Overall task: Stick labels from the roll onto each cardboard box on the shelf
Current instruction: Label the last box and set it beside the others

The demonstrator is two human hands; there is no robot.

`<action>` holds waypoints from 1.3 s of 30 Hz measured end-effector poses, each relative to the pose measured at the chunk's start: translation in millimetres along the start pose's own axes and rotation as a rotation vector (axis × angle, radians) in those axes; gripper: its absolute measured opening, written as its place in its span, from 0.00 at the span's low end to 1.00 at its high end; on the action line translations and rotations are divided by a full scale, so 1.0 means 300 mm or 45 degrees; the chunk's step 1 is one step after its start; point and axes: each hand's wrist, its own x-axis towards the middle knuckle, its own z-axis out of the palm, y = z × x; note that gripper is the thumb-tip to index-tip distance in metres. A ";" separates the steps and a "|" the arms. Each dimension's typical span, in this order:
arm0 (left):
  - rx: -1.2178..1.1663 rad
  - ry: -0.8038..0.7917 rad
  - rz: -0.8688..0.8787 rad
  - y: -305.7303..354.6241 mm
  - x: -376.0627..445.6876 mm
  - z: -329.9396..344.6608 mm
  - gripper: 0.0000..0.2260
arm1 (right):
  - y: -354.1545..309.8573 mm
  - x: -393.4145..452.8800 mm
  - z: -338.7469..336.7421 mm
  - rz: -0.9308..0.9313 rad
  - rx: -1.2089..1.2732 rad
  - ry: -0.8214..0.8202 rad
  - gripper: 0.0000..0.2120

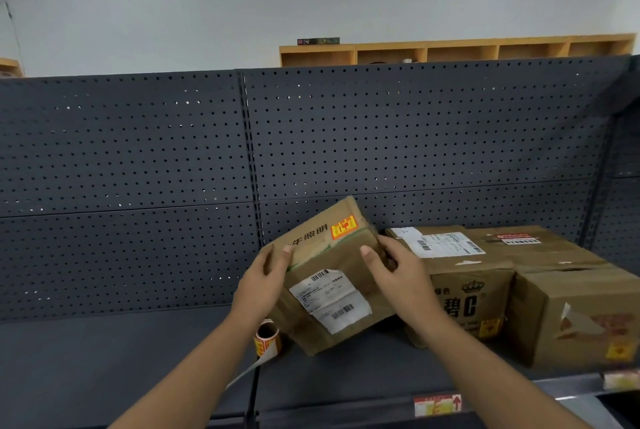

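A small worn cardboard box (332,276) is tilted above the dark shelf (104,359), held on both sides. My left hand (266,278) grips its left edge and my right hand (398,269) grips its right edge. A yellow-and-red label (343,227) sits on the box's upper face, and a white shipping slip (330,300) on the face toward me. The label roll (266,338) stands on the shelf below my left wrist, with a strip of backing paper (252,368) trailing toward the front edge.
Two larger cardboard boxes (460,276) (571,293) stand on the shelf to the right, each with a yellow label low on its front. Grey pegboard (138,168) backs the shelf. A sticker (437,404) marks the shelf's front rail. Wooden cubbies (450,50) line the far wall.
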 end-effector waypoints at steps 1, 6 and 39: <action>-0.116 0.002 -0.048 -0.006 -0.002 -0.004 0.38 | -0.006 0.005 -0.001 -0.026 -0.023 0.000 0.28; -0.560 -0.062 -0.307 -0.042 -0.021 0.012 0.30 | -0.072 0.035 -0.034 -0.179 -0.286 -0.131 0.27; -0.234 -0.234 -0.063 0.181 0.014 0.081 0.35 | 0.126 0.008 -0.066 0.072 0.087 0.050 0.33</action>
